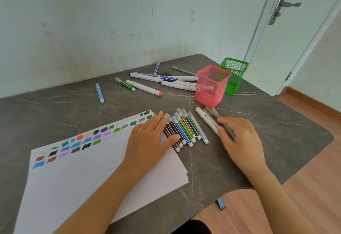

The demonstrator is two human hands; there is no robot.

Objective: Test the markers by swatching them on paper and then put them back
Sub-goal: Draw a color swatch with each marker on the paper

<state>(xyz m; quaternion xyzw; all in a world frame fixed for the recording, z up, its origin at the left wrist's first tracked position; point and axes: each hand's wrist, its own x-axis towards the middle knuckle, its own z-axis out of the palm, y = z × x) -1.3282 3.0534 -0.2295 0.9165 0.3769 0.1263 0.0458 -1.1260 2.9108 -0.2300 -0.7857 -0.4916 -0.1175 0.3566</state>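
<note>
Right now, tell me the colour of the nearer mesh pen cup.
The nearer mesh pen cup is pink; the head view shows it best.

Bright, soft, even light throughout. Shadows on table (55,108) faint, diffuse. Wide-angle bends door (299,45) edge at right. Overall slightly soft, greenish cast.

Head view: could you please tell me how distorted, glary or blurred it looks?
Head view: wide-angle bending tilts the door and bows the table edge; light is soft, shadows faint; the paper shows no glare; far markers look slightly soft.
</note>
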